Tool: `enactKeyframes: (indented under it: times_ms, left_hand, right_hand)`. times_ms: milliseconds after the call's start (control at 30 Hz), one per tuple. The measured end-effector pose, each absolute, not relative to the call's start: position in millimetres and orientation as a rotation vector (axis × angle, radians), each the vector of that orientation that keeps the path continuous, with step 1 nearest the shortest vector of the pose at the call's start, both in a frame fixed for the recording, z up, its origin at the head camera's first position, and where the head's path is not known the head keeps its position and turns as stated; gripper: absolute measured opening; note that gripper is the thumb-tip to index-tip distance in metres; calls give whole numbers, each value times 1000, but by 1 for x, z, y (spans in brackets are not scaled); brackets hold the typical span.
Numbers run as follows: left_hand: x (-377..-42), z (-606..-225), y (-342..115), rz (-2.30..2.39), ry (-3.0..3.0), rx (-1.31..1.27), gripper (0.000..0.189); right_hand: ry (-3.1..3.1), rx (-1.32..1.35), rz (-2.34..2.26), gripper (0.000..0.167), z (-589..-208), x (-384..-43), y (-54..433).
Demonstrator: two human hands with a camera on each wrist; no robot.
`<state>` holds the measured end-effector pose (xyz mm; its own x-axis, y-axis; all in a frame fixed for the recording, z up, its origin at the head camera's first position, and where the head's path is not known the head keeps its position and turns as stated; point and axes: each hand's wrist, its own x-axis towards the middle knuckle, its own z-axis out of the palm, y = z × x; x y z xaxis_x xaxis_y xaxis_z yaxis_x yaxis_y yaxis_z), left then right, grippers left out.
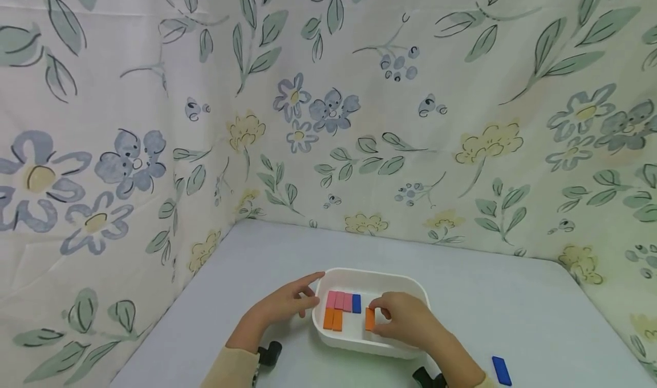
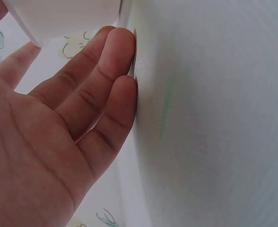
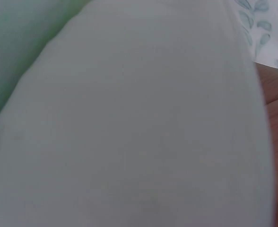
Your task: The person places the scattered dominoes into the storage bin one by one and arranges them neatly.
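A white tray (image 1: 354, 347) stands on the table with flat rectangular tiles lying in its left part. Three pink tiles (image 1: 339, 300) form a row, with a blue tile (image 1: 356, 303) at its right end. Below the pink ones lie two orange tiles (image 1: 332, 319) side by side. My right hand (image 1: 405, 316) reaches over the tray's right side and pinches another orange tile (image 1: 369, 319) between thumb and fingers. At the tray's left rim, my left hand (image 1: 282, 305) touches with its index finger and thumb. Its other fingers (image 2: 117, 101) rest loosely against the table in the left wrist view.
Another blue tile (image 1: 501, 371) lies on the white table (image 1: 287, 245), to the right of the tray. Black wrist cameras (image 1: 270, 354) are strapped to both wrists. Behind the table hangs a floral curtain (image 1: 369, 108). The tray's wall (image 3: 143, 118) fills most of the right wrist view.
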<state>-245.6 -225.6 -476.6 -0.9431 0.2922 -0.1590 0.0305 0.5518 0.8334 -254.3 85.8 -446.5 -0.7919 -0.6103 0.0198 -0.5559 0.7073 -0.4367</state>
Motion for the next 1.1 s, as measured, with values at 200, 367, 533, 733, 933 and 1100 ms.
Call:
enactKeyframes:
  times_ms: [200, 367, 533, 733, 933, 1100]
  left_hand:
    - [-249, -478, -228, 1335, 2513, 305, 61]
    - [-250, -478, -228, 1348, 2502, 323, 61]
    - [-247, -476, -228, 1347, 2502, 317, 60]
    - [-247, -475, -227, 1344, 2511, 297, 60]
    - [-247, -475, -226, 1345, 2505, 290, 61]
    - [-247, -477, -227, 1345, 2502, 294, 61]
  right_hand:
    - [2786, -988, -513, 29, -458, -264, 59]
    - [2799, -999, -417, 32, -465, -267, 44]
    - [2823, -1056, -398, 33, -467, -265, 37]
    - [2835, -1050, -390, 34, -466, -265, 33]
    - [2831, -1033, -403, 36, -467, -263, 35]
    - [2810, -960, -425, 30, -467, -261, 38]
